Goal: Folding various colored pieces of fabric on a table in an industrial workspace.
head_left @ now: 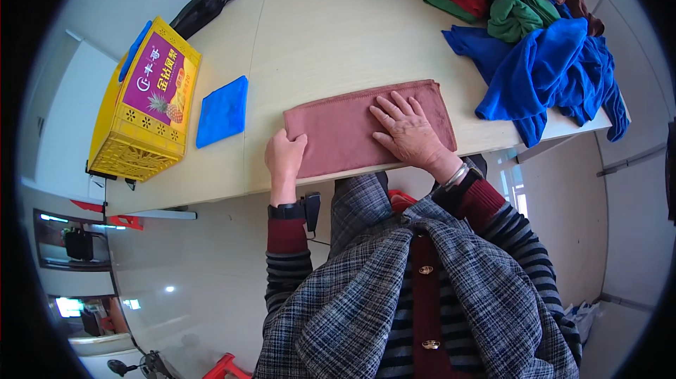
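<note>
A brown cloth (338, 133), folded into a long rectangle, lies flat along the near edge of the table. My left hand (285, 154) grips its left end, with thumb and fingers closed on the cloth's edge. Toward the cloth's right half, my right hand (408, 130) rests flat on top with the fingers spread. To the left of the brown cloth sits a blue cloth (222, 111) folded into a small, neat rectangle.
A yellow crate (141, 161) with a purple panel stands at the table's left end, a dark bag (204, 9) behind it. Crumpled blue, green, red and brown cloths (549, 69) are heaped at the right, some hanging over the table's edge (563, 129). Red stools show below.
</note>
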Motion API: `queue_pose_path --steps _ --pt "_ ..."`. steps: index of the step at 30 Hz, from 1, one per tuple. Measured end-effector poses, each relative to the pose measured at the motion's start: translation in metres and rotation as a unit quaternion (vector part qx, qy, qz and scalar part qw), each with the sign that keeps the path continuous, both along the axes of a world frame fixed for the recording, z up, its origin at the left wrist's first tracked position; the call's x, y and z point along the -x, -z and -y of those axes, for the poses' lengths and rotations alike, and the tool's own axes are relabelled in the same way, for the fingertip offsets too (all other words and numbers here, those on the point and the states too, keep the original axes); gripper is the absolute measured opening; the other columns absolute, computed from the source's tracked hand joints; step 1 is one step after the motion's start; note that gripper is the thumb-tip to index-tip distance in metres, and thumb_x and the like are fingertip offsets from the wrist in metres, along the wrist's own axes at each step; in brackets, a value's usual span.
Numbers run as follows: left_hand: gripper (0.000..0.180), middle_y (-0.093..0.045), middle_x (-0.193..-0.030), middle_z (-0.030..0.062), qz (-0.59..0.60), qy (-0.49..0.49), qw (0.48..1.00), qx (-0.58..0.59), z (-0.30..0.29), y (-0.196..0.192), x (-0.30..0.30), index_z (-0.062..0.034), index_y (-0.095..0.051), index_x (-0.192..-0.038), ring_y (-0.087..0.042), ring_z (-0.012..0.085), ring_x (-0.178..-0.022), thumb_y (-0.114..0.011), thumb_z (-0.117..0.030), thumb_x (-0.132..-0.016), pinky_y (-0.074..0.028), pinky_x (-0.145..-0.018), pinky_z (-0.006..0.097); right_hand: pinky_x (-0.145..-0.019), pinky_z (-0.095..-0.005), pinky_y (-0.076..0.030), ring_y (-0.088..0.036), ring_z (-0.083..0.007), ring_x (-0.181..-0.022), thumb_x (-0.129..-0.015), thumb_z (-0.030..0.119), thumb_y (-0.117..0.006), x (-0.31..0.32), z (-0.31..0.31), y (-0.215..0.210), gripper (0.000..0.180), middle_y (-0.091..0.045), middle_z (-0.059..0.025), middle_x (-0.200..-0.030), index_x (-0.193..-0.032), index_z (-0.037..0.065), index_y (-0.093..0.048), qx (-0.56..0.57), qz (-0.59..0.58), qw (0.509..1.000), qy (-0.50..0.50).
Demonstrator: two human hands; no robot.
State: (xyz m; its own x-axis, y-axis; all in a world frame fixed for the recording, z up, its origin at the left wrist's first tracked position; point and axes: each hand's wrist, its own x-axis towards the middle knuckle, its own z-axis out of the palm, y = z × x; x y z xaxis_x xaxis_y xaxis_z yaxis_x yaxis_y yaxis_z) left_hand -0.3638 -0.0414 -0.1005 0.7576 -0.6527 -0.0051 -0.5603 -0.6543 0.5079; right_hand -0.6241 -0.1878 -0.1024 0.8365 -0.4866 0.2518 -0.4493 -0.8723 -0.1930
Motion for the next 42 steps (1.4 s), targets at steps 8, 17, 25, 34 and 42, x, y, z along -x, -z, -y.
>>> queue_pose_path --steps 8,17,25,34,42 --pt "0.037 -0.069 -0.115 0.0129 -0.381 0.038 0.874 0.300 -0.006 0.007 -0.009 0.0003 -0.063 -0.117 -0.067 0.0216 -0.101 -0.074 -0.013 -0.085 -0.053 -0.090 0.037 -0.122 -0.0516 -0.021 -0.030 -0.0347 -0.147 -0.101 0.044 -0.049 0.003 0.001 -0.003 0.056 -0.040 -0.0107 -0.156 -0.148 0.012 -0.047 -0.008 0.000 1.000 -0.007" --pt "0.047 -0.067 -0.120 0.0109 -0.542 0.033 0.767 0.342 -0.030 -0.009 -0.005 -0.0003 -0.059 -0.129 -0.064 0.0211 -0.109 -0.075 -0.013 -0.087 -0.049 -0.098 0.038 -0.122 -0.0502 -0.021 -0.031 -0.0343 -0.147 -0.102 0.043 -0.048 0.001 0.012 0.002 0.054 -0.042 -0.0105 -0.155 -0.146 0.012 -0.049 0.008 0.018 0.998 -0.054" --pt "0.045 -0.066 -0.122 0.0089 -0.510 0.039 0.774 0.373 -0.043 -0.013 0.002 -0.0005 -0.058 -0.130 -0.064 0.0191 -0.109 -0.071 -0.014 -0.090 -0.050 -0.098 0.035 -0.121 -0.0513 -0.022 -0.031 -0.0345 -0.147 -0.101 0.042 -0.048 -0.027 -0.004 -0.010 0.055 -0.042 -0.0128 -0.154 -0.145 0.009 -0.050 0.013 0.021 0.999 0.029" --pt "0.044 -0.066 -0.121 0.0083 -0.501 0.042 0.769 0.395 -0.036 -0.043 0.019 0.0006 -0.057 -0.131 -0.064 0.0175 -0.107 -0.068 -0.016 -0.092 -0.051 -0.095 0.033 -0.120 -0.0557 -0.020 -0.027 -0.0353 -0.148 -0.101 0.042 -0.046 -0.056 -0.024 0.006 0.058 -0.039 -0.0133 -0.156 -0.148 0.008 -0.046 -0.007 0.004 0.998 0.061" --pt "0.037 -0.066 -0.113 0.0079 -0.466 0.169 0.798 0.344 0.026 -0.092 0.060 0.0005 -0.060 -0.124 -0.064 0.0147 -0.100 -0.069 -0.015 -0.091 -0.051 -0.089 0.029 -0.120 -0.0575 -0.019 -0.027 -0.0359 -0.149 -0.100 0.042 -0.045 -0.052 -0.023 0.006 0.058 -0.037 -0.0141 -0.157 -0.148 0.009 -0.046 0.000 0.012 0.999 0.052"
